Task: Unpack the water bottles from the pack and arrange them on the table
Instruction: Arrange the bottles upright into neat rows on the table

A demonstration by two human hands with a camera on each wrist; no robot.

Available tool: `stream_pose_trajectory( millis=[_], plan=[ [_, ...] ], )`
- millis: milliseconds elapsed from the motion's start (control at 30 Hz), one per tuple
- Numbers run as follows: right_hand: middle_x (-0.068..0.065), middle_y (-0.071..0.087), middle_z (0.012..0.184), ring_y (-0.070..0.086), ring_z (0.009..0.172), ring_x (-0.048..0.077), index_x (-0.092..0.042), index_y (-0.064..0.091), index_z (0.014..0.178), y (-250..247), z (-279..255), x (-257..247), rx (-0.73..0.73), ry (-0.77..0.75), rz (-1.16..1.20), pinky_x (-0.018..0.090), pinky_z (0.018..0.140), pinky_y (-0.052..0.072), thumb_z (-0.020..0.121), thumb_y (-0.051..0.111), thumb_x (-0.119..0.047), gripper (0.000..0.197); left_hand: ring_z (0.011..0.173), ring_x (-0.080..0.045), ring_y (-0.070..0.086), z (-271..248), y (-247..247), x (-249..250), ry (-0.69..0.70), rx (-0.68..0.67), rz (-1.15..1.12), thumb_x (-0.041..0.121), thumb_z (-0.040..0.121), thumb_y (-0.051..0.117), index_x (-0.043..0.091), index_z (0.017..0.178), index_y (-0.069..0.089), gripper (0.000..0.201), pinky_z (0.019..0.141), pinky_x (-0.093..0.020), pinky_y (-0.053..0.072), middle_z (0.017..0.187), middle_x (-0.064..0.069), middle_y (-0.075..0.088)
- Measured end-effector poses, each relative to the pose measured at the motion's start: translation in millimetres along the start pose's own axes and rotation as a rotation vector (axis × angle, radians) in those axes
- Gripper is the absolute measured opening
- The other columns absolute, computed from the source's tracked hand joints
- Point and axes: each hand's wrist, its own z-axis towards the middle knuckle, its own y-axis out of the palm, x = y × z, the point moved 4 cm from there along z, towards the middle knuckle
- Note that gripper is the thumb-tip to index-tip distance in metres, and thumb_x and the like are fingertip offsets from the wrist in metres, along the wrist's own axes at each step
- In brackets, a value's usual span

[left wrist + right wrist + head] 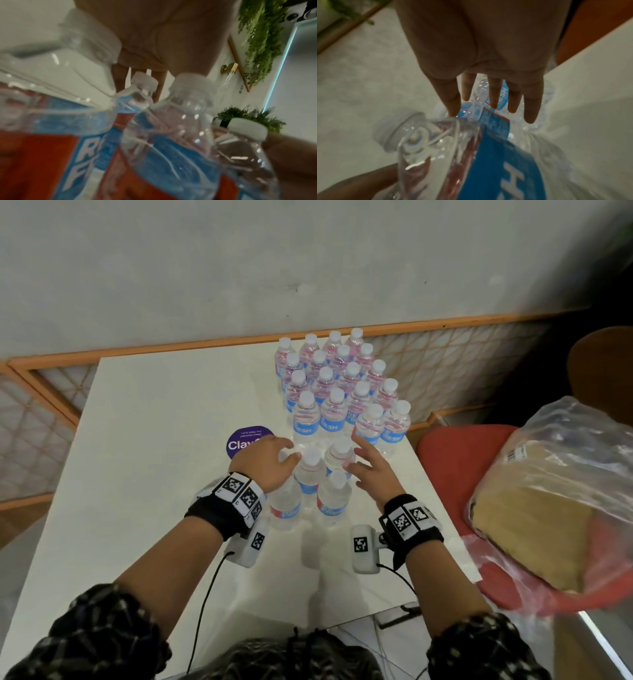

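Observation:
Several clear water bottles [337, 392] with white caps and blue-red labels stand in rows on the far right of the white table [154, 474]. A small cluster of bottles [310, 474] stands nearer me, between my hands. My left hand [286, 451] hovers at the cluster's left side with relaxed fingers and holds nothing. My right hand [359, 463] is at the cluster's right side, fingers spread and straight. In the left wrist view, caps and necks of the bottles [180, 121] sit just below the fingers [120, 79]. The right wrist view shows straight fingers [494, 94] above a bottle [471, 155].
A crumpled clear plastic wrap with brown cardboard inside [548, 491] lies on a red chair [455, 460] right of the table. A round purple sticker [245, 441] is on the tabletop beside my left hand. A wall with an orange-framed panel runs behind the table.

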Motion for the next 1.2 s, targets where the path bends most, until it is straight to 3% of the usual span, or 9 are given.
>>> stream_pose_trajectory(
  millis=[200,367,500,633,767,933,1067,1200],
  plan=[
    [-0.006,0.058,0.123,0.053,0.114,0.014,-0.024,0.055,0.125,7,28,-13,-0.096,-0.148,-0.260,0.032,0.101,0.043,0.082,0.072,-0.024,0.047,0.110,-0.016,0.058,4,0,0,-0.041,0.020,0.098,0.053,0.090,0.042,0.034,0.115,0.061,0.036,0.080,-0.029,0.040,0.125,0.011,0.059],
    [-0.003,0.060,0.125,0.055,0.115,0.014,-0.021,0.053,0.129,8,44,-18,-0.045,-0.219,-0.298,0.031,0.101,0.043,0.082,0.071,-0.024,0.050,0.114,-0.014,0.055,2,1,0,-0.088,0.015,0.108,0.054,0.089,0.043,0.036,0.116,0.059,0.036,0.084,-0.030,0.041,0.130,0.015,0.055],
    [-0.007,0.057,0.118,0.053,0.109,0.011,-0.019,0.049,0.130,3,45,-20,0.026,-0.194,-0.231,0.023,0.092,0.041,0.083,0.071,-0.023,0.052,0.118,-0.015,0.053,3,2,0,-0.093,-0.031,0.079,0.051,0.089,0.047,0.033,0.118,0.058,0.036,0.092,-0.032,0.044,0.132,0.011,0.053],
    [-0.005,0.055,0.118,0.053,0.110,0.012,-0.017,0.045,0.132,-1,40,-4,0.076,-0.128,-0.171,0.022,0.088,0.042,0.082,0.072,-0.024,0.057,0.123,-0.020,0.049,7,-6,18,0.003,-0.053,-0.037,0.033,0.092,0.054,0.021,0.126,0.056,0.037,0.102,-0.031,0.038,0.132,-0.001,0.052],
    [0.000,0.056,0.122,0.054,0.112,0.015,-0.018,0.045,0.132,-5,37,11,0.077,-0.071,-0.178,0.022,0.087,0.041,0.084,0.070,-0.026,0.055,0.113,-0.024,0.056,24,-38,73,0.151,0.003,-0.009,0.028,0.091,0.056,0.018,0.124,0.057,0.035,0.097,-0.032,0.043,0.128,-0.005,0.056],
    [0.003,0.054,0.124,0.056,0.107,0.018,-0.022,0.043,0.136,-5,35,34,0.025,0.046,-0.182,0.023,0.086,0.042,0.085,0.068,-0.030,0.057,0.114,-0.022,0.055,62,-42,122,0.185,-0.196,0.255,0.032,0.089,0.058,0.023,0.130,0.052,0.043,0.093,-0.031,0.044,0.132,-0.002,0.055],
    [0.004,0.056,0.127,0.056,0.108,0.018,-0.030,0.044,0.133,-2,40,54,-0.017,0.134,-0.149,0.042,0.097,0.049,0.085,0.066,-0.038,0.054,0.117,-0.024,0.053,86,-20,123,0.148,-0.418,0.459,0.027,0.085,0.067,0.020,0.134,0.050,0.051,0.090,-0.029,0.042,0.132,-0.006,0.053],
    [0.006,0.053,0.133,0.053,0.118,0.021,-0.033,0.042,0.137,-3,41,68,-0.077,0.237,-0.075,0.044,0.104,0.043,0.088,0.061,-0.041,0.053,0.113,-0.025,0.056,96,-8,116,0.145,-0.446,0.488,0.025,0.082,0.072,0.015,0.132,0.054,0.054,0.091,-0.030,0.044,0.125,-0.008,0.059]
  ],
)
